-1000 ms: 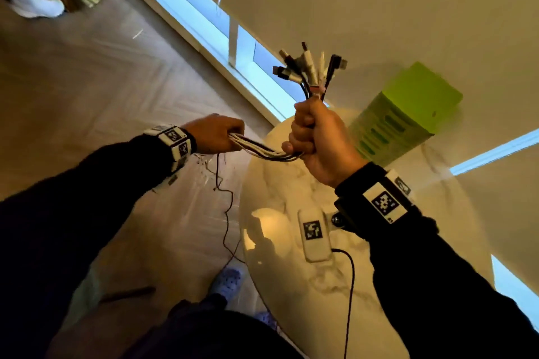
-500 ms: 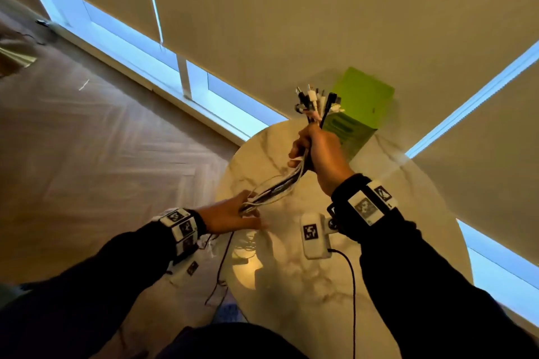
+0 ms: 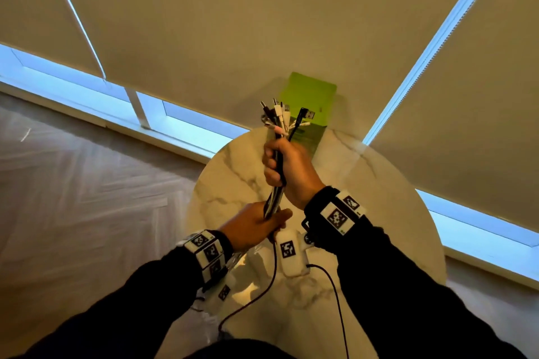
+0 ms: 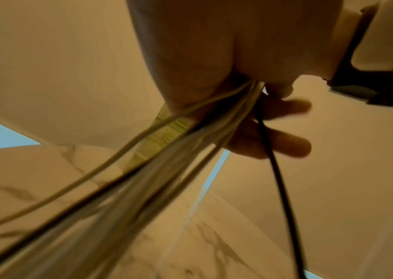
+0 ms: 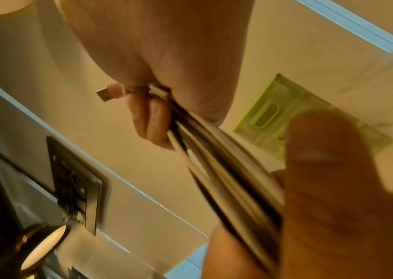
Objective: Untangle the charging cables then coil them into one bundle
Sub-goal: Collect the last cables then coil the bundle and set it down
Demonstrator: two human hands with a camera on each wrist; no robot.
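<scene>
Over a marble table (image 3: 221, 183) at frame centre, the right hand (image 3: 287, 167) fists the cables (image 3: 277, 183), plugs (image 3: 281, 114) gathered upward; just below, the left hand (image 3: 253, 226) pinches the strands. Strands look untangled; coiling seems not yet begun.

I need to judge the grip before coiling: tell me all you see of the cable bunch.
The cable bunch is black and white cords gathered side by side, running steeply up over the marble table. The right hand grips it near the top; plugs fan out above. The left hand holds it lower down. Cords trail below, blurred.
</scene>
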